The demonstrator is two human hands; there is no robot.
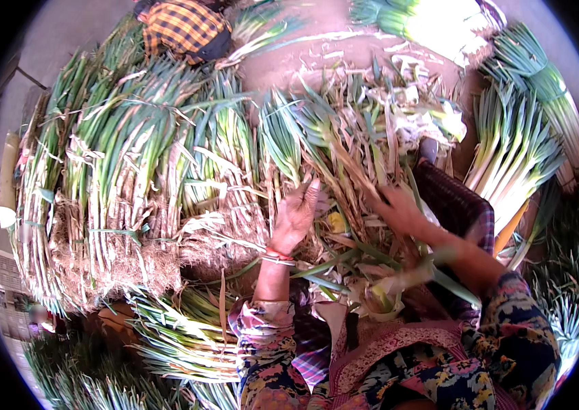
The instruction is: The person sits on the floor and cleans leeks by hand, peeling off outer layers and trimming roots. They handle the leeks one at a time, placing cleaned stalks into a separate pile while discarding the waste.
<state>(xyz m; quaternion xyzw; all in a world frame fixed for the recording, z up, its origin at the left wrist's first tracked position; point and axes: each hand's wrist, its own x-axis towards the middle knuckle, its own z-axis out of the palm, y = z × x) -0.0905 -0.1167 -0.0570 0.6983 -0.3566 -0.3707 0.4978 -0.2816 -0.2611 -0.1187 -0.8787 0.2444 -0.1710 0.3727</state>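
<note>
My left hand [293,212], with red and white bands at the wrist, is closed around the lower stem of a leek [282,141]. The leek's green leaves fan out away from me, and its lower end is hidden by the hand. To the right, my right hand [401,209] is blurred over the trimmings. A long dry brown leaf [353,164] runs up to its fingertips; whether the fingers grip it is unclear. Loose peeled leaves [371,107] and dry stalks lie in a heap beneath and beyond both hands.
Untrimmed leeks with roots [115,195] are piled at left, some bundles tied with green string. Cleaned leeks [515,133] stand at right beside my bent leg [458,205]. More leeks [192,338] lie at lower left. A person in a checked shirt [184,25] is bent over at the far left.
</note>
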